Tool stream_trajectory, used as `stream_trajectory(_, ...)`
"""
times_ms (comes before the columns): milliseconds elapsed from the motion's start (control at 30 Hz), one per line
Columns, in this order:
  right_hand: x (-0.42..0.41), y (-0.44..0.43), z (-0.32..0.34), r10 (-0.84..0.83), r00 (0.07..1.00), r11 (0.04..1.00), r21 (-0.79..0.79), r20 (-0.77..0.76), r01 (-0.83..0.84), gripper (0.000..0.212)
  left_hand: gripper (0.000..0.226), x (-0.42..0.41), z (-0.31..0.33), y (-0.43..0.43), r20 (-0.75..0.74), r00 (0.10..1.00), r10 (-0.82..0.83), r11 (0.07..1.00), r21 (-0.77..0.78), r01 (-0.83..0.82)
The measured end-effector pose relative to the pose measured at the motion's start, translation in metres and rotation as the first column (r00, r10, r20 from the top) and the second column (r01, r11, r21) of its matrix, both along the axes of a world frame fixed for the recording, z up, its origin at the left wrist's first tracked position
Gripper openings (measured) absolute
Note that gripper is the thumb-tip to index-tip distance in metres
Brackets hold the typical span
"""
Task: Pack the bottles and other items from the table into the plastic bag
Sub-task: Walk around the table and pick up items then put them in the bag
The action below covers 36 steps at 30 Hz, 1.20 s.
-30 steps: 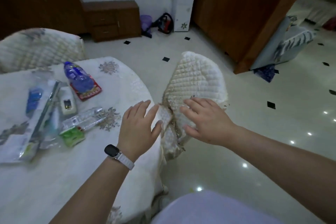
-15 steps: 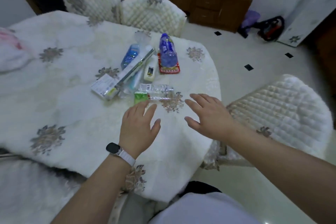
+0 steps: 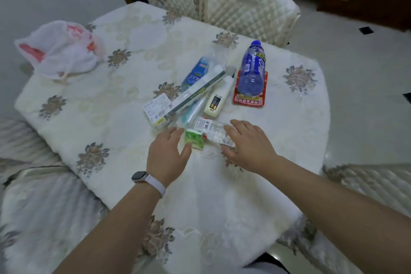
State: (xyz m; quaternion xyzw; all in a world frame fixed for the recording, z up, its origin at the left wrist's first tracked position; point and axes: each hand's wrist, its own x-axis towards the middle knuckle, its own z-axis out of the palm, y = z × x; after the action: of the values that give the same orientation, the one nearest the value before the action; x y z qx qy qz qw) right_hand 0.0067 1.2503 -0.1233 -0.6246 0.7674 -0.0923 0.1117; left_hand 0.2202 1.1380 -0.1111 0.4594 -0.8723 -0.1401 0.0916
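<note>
Reach step, early in the packing: left grip [image 3: 166,153] fingers apart beside green packet [image 3: 194,139], right grip [image 3: 249,147] fingers apart over clear bottle [image 3: 213,131], neither holding anything. Items cluster mid counter [image 3: 111,118]; plastic bag [image 3: 60,51] lies well apart, far left. Next move likely needs a clasp on the bottle and a carry to the bag.

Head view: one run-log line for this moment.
left hand: open, beside green packet | right hand: open, at clear bottle | plastic bag: far left, away from both hands

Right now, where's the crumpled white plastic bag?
Head view: the crumpled white plastic bag lies on the table at its far left corner, left of the blue plastic bottle.
</note>
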Motion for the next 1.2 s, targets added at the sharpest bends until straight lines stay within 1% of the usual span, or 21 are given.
stream_trajectory(133, -0.012, -0.026, -0.021, 0.030, 0.999, 0.999, 0.026, 0.038, -0.031, 0.063, 0.052, -0.019, -0.006, -0.022, 0.037, 0.996, 0.086, 0.994, 0.064, -0.089)
stream_trajectory(233, -0.017, -0.044, -0.035, 0.060, 0.995, 0.995, 0.077, 0.074, -0.066, 0.066, 0.048, -0.035, -0.016, -0.041, 0.078, 0.991, 0.106, 0.987, 0.116, -0.115)
stream_trajectory(300, -0.018, -0.051, -0.043, 0.069, 0.993, 0.991, 0.108, 0.093, -0.079, 0.068, 0.049, -0.047, -0.022, -0.050, 0.076, 0.992, 0.098, 0.984, 0.138, -0.108)
stream_trajectory(400, -0.021, -0.058, -0.056, 0.073, 0.992, 0.985, 0.146, 0.107, -0.088, 0.072, 0.048, -0.067, -0.030, -0.061, 0.084, 0.993, 0.086, 0.985, 0.143, -0.098)
stream_trajectory(533, -0.024, -0.065, -0.064, 0.047, 0.992, 0.983, 0.172, 0.116, -0.067, 0.079, 0.054, -0.087, -0.038, -0.073, 0.155, 0.982, 0.111, 0.984, 0.125, -0.131)
stream_trajectory(633, -0.026, -0.065, -0.061, 0.029, 0.991, 0.982, 0.183, 0.127, -0.052, 0.072, 0.050, -0.098, -0.038, -0.075, 0.183, 0.973, 0.143, 0.982, 0.094, -0.162)
stream_trajectory(733, -0.031, -0.058, -0.057, 0.018, 0.990, 0.977, 0.206, 0.137, -0.046, 0.062, 0.036, -0.108, -0.037, -0.076, 0.200, 0.968, 0.155, 0.977, 0.113, -0.180)
stream_trajectory(833, -0.038, -0.044, -0.053, -0.020, 0.990, 0.963, 0.270, 0.142, -0.019, 0.064, 0.022, -0.114, -0.036, -0.071, 0.192, 0.969, 0.155, 0.962, 0.194, -0.193)
stream_trajectory(933, -0.041, -0.029, -0.050, -0.046, 0.993, 0.945, 0.328, 0.104, 0.010, 0.072, 0.013, -0.114, -0.028, -0.060, 0.170, 0.970, 0.175, 0.954, 0.213, -0.209)
stream_trajectory(1067, -0.040, -0.021, -0.047, -0.089, 0.989, 0.947, 0.317, 0.114, 0.049, 0.065, 0.013, -0.104, -0.011, -0.044, 0.065, 0.972, 0.224, 0.935, 0.267, -0.233)
stream_trajectory(1200, -0.040, -0.008, -0.044, -0.166, 0.971, 0.946, 0.307, 0.174, 0.107, 0.062, 0.025, -0.088, 0.012, -0.025, -0.028, 0.953, 0.300, 0.908, 0.314, -0.277)
